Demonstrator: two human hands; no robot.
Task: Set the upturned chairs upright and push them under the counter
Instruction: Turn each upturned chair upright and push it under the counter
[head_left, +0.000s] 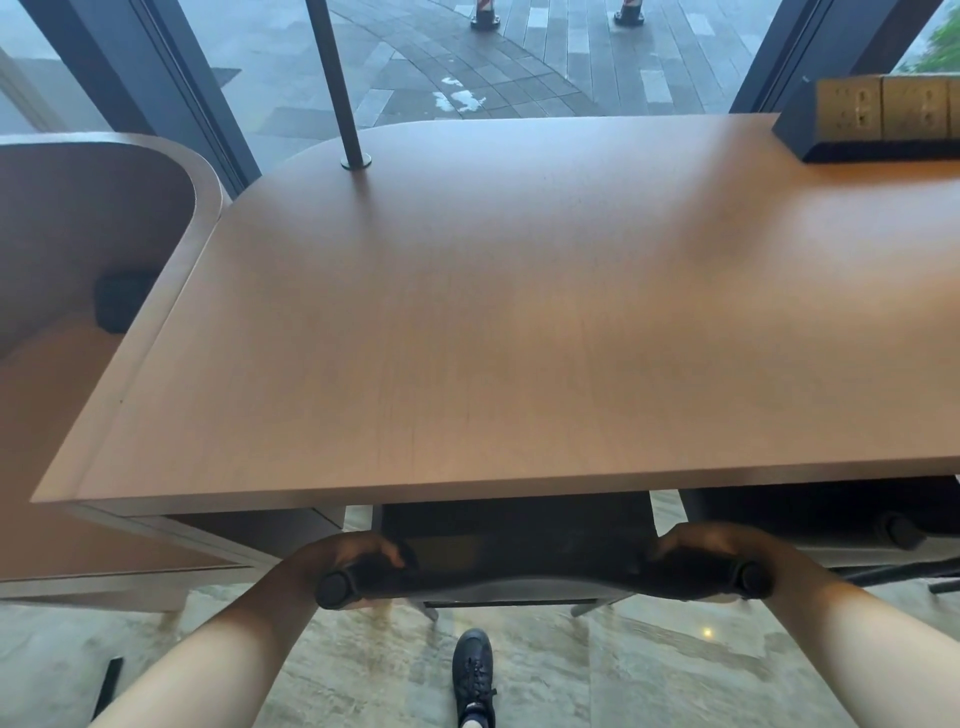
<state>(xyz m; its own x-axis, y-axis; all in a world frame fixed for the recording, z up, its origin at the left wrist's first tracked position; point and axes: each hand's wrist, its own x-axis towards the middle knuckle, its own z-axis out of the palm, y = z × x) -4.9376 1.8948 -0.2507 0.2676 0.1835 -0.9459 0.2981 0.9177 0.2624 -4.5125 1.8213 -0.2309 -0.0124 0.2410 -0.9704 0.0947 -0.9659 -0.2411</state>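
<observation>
Black and upright, the chair (519, 561) stands at the near edge of the wooden counter (519, 312), its seat already partly beneath the top. In the head view, the left hand (353, 558) curls round the left end of the backrest and the right hand (711, 553) curls round the right end, the chair between them. A second dark chair (831, 525) sits under the counter to the right. A socket box (878, 117) rests at the counter's far right.
</observation>
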